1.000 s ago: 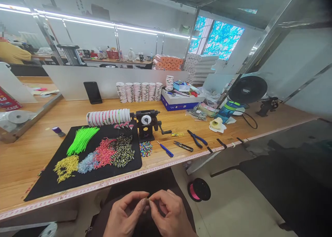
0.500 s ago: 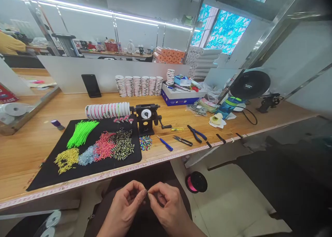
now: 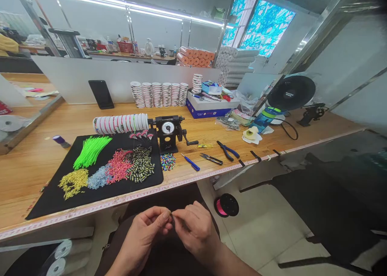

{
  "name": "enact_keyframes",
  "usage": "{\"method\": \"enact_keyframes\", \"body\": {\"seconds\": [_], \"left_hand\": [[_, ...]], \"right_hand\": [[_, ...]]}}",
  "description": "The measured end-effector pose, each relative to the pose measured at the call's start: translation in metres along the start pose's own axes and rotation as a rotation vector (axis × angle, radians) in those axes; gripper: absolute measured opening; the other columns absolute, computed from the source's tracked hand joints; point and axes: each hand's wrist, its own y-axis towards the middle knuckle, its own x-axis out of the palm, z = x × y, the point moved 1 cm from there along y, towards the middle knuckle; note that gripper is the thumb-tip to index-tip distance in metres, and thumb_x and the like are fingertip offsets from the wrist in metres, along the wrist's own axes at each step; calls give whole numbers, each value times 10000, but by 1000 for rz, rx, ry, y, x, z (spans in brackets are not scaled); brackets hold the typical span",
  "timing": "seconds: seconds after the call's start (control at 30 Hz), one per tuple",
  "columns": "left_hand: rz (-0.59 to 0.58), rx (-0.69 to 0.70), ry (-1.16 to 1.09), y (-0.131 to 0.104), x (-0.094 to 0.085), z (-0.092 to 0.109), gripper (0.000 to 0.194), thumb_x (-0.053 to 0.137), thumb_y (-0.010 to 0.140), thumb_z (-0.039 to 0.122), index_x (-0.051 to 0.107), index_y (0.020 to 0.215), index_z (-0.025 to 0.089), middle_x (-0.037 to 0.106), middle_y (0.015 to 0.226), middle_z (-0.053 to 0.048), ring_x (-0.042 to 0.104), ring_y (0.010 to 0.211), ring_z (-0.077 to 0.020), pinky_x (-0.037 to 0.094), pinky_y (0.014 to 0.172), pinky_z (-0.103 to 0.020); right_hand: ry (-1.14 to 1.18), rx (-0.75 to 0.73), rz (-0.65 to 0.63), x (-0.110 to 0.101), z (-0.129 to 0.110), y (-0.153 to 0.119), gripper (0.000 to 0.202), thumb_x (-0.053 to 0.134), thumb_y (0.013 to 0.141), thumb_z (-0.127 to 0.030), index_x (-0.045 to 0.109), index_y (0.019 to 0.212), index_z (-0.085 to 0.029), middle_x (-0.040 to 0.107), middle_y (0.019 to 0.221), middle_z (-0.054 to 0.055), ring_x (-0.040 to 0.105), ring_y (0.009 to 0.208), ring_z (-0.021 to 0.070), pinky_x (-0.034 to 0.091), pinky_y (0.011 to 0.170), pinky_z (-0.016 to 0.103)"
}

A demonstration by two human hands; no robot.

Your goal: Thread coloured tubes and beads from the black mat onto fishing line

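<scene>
My left hand [image 3: 148, 231] and my right hand [image 3: 196, 229] meet above my lap, in front of the table edge. Both are closed in a pinch, thumb against forefinger, with fingertips nearly touching. A speck of dark yellow shows between them, too small to name. Beyond the hands, a black mat [image 3: 121, 193] carries bright green strips [image 3: 90, 151], small yellow pieces [image 3: 74, 183], pale blue pieces [image 3: 99, 177], red pieces [image 3: 118, 165] and dark green-black striped pieces [image 3: 142, 167]. Multicoloured beads [image 3: 167, 162] lie beside the mat.
A hand-cranked winder [image 3: 167, 133] holds a row of white spools [image 3: 121, 123]. To its right lie a blue-handled screwdriver-like tool [image 3: 191, 163], thread snips [image 3: 211, 159] and pliers [image 3: 228, 151]. A phone [image 3: 101, 94] leans behind. On the floor sits a black reel [image 3: 229, 204] with pink line.
The view has shifted slightly. My right hand has turned, its back now facing up more, while both hands stay pinched together at the fingertips.
</scene>
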Motion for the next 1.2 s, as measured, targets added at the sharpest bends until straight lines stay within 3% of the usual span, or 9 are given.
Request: {"method": "enact_keyframes", "body": {"seconds": [0.13,0.2,0.57,0.97,1.07,1.2], "left_hand": [[59,56,58,0,-5,-4,365,912,629,409,810,889,175,786,792,-39,685,733,-135,551,713,-196],[57,98,101,-1,-6,-4,365,899,649,412,814,919,182,804,822,-46,708,759,-147,567,734,-197],[72,250,277,-7,1,5,320,861,679,421,827,893,186,815,772,-50,747,730,-170,594,702,-179],[51,390,544,-6,-3,1,257,749,809,397,802,967,201,817,898,-47,761,815,-206,601,762,-243],[57,504,705,-6,-5,0,200,703,864,354,791,989,225,806,926,-31,753,837,-180,584,765,-224],[50,788,901,-9,-3,3,171,649,908,234,760,1038,247,773,886,1,738,797,-131,567,722,-188]], "right_hand": [[214,344,-65,-5,-7,1,141,601,858,-131,676,760,-199,499,559,-56,424,512,117,310,541,266],[259,428,-90,-7,-10,3,134,613,849,-153,692,751,-199,485,557,-55,417,512,115,301,522,259],[184,308,-64,-3,-12,3,164,579,890,-137,670,761,-182,557,584,-40,425,534,119,319,592,272],[171,360,-87,-6,-13,5,155,582,869,-135,668,749,-183,526,570,-41,439,533,119,317,582,266],[161,385,-89,-7,-14,5,157,580,858,-138,663,731,-182,520,568,-38,443,531,118,313,569,262],[147,415,-83,-6,-14,6,155,567,836,-136,639,706,-179,496,558,-44,431,519,110,307,557,256]]}}
